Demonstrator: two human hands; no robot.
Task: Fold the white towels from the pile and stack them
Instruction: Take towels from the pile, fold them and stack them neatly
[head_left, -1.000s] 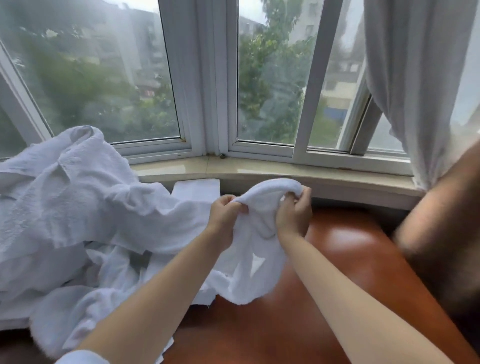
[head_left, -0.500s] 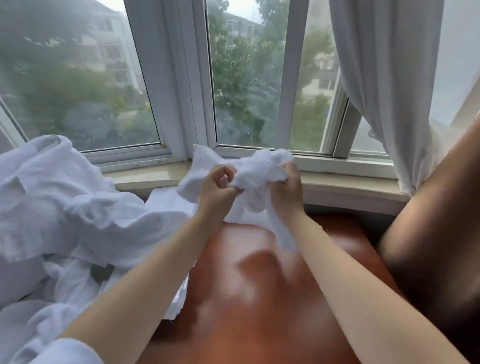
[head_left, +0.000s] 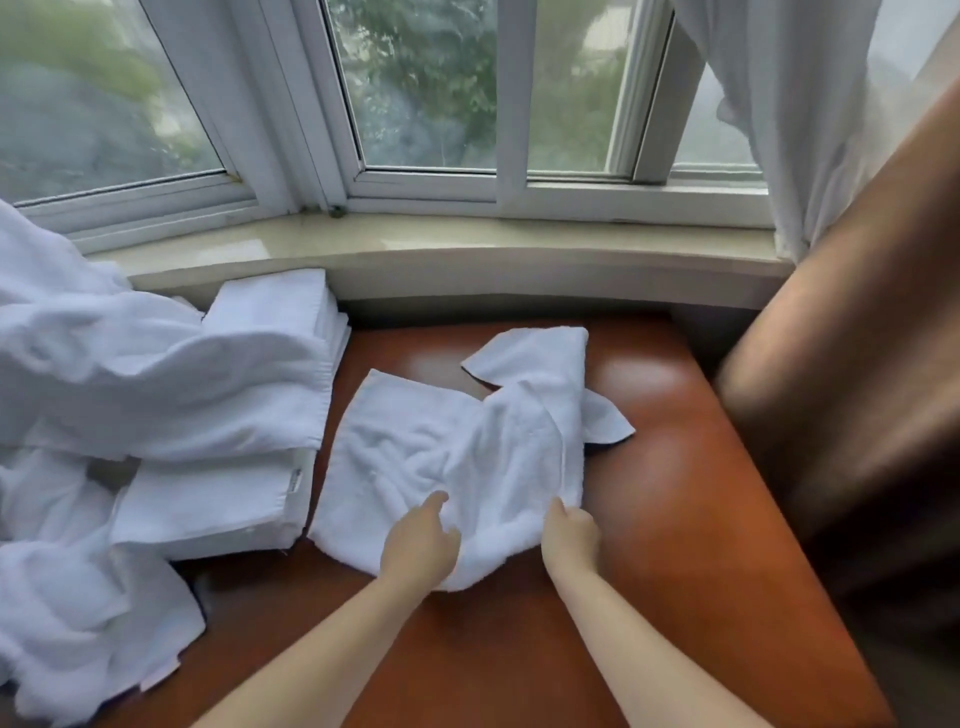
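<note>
The small white terry towel (head_left: 457, 457) lay rumpled on the glossy red-brown table (head_left: 675, 509), just right of 2 stacks of folded white towels (head_left: 218, 499) and the loose white pile (head_left: 104, 374). It looked soft, light and limp, likely to sag unless taken by its corners or hems. The left hand (head_left: 418, 545) rested on the near edge, index finger extended, the others loosely curled. The right hand (head_left: 571, 535) pinched the near right corner.
</note>
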